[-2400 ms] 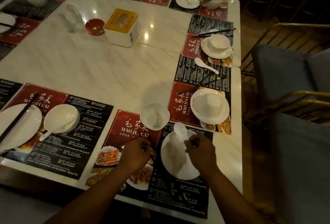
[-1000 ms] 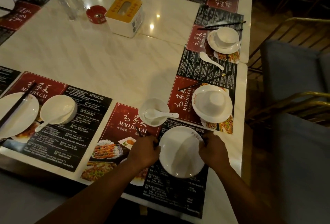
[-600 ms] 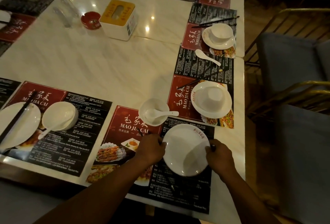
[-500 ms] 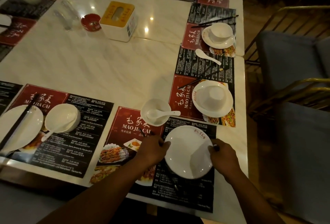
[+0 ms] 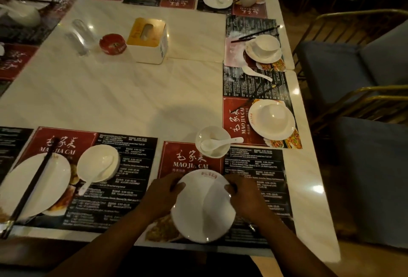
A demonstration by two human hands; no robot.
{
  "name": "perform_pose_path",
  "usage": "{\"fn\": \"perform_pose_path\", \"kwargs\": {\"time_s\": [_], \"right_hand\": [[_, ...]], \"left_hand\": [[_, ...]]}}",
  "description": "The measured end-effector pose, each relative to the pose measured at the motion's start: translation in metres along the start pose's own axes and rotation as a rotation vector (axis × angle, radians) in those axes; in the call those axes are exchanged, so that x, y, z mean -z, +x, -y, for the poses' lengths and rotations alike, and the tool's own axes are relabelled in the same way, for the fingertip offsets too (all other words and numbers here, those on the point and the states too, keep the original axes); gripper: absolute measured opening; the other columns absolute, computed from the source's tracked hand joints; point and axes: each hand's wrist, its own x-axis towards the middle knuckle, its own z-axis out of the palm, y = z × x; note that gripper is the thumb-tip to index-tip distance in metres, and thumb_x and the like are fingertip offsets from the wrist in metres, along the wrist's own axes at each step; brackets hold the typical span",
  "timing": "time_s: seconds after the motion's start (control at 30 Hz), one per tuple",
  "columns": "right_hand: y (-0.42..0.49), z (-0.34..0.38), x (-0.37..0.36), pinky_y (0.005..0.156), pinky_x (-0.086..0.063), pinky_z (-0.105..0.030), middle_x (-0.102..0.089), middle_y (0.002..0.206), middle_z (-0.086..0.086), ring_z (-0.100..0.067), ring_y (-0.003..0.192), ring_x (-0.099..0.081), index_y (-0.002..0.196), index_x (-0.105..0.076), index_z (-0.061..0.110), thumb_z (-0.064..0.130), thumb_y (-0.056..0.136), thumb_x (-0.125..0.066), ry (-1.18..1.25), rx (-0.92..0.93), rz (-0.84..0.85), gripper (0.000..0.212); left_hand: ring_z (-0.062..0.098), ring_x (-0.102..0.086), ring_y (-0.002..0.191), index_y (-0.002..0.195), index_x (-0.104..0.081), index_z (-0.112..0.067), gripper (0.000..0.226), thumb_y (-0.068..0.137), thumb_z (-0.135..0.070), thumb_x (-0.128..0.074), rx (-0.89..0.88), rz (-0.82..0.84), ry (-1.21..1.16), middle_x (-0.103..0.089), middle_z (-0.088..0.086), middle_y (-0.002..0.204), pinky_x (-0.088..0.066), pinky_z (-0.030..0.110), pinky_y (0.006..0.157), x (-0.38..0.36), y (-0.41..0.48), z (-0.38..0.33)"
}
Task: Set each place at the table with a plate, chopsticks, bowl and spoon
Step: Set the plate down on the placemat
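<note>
Broadly, the marble surface carries a printed placemat at its near edge. On the mat lies the plate, with the left hand and right hand each keeping a grip clamped on opposite rims. Such glazed ware is judged stiff, slick and breakable; the rim, taken on two sides, is the sound hold. Beyond stands the bowl, the spoon inside it. No chopsticks for this place can be made out.

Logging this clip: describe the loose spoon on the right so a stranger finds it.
Along the right edge of the table, two plates each carry a bowl. Between them, on the black placemat, lies a white spoon. It alone rests straight on a mat, not in a bowl or plate.
</note>
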Motion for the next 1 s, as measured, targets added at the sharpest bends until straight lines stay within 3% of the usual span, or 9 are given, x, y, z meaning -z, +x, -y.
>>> {"fn": "perform_pose_path", "kwargs": {"time_s": [0.07,0.2,0.4,0.53,0.73,1.0], "right_hand": [[0.001,0.016,-0.020,0.073,-0.045,-0.015,-0.072,0.104,0.008,-0.010,0.093,-0.065,0.113,-0.071,0.027,0.019,0.095,-0.062,0.000,-0.032,-0.017,0.022],[0.004,0.037,-0.050,0.083,-0.054,-0.035,-0.072,0.093,0.004,-0.015,0.085,-0.065,0.101,-0.067,0.023,0.023,0.089,-0.070,0.028,-0.124,-0.163,0.012],[-0.002,0.048,-0.062,0.075,-0.049,-0.024,-0.070,0.087,0.002,-0.015,0.082,-0.065,0.093,-0.070,0.018,0.011,0.084,-0.068,-0.007,-0.192,-0.297,0.011],[-0.004,0.049,-0.063,0.080,-0.050,-0.024,-0.073,0.091,0.003,-0.013,0.085,-0.065,0.096,-0.073,0.020,0.011,0.086,-0.067,-0.044,-0.220,-0.329,0.015],[0.003,0.049,-0.062,0.077,-0.039,-0.017,-0.072,0.098,0.002,-0.007,0.085,-0.057,0.102,-0.072,0.019,0.016,0.092,-0.065,-0.072,-0.246,-0.366,0.013],[-0.003,0.041,-0.068,0.083,-0.039,-0.017,-0.070,0.101,0.003,-0.010,0.095,-0.062,0.108,-0.071,0.019,0.017,0.091,-0.066,-0.073,-0.216,-0.417,0.018]], "left_hand": [[0.005,-0.060,0.104,0.124,-0.060,-0.034,0.026,0.099,-0.033,-0.058,0.002,0.009,0.029,-0.065,-0.016,0.112,-0.046,0.023,0.089,0.014,-0.004,0.017],[0.008,-0.062,0.093,0.110,-0.058,-0.027,0.011,0.099,-0.029,-0.057,0.054,0.013,0.067,-0.067,-0.008,0.103,-0.051,0.029,0.083,0.027,-0.003,0.042],[0.004,-0.060,0.082,0.108,-0.057,-0.023,0.009,0.099,-0.026,-0.057,0.021,0.031,0.037,-0.064,-0.007,0.092,-0.047,0.018,0.064,0.026,-0.002,0.050],[0.006,-0.062,0.085,0.109,-0.057,-0.021,0.012,0.098,-0.025,-0.058,0.003,0.075,0.022,-0.066,-0.002,0.098,-0.055,0.028,0.073,0.024,0.001,0.050],[0.006,-0.062,0.078,0.116,-0.058,-0.019,0.019,0.098,-0.026,-0.057,-0.072,0.063,0.098,-0.063,-0.007,0.090,-0.045,0.016,0.061,0.030,0.010,0.046],[0.007,-0.061,0.087,0.120,-0.067,-0.019,0.027,0.093,-0.022,-0.065,-0.143,0.036,0.185,-0.071,-0.001,0.109,-0.049,0.020,0.078,0.035,0.012,0.043]]}}
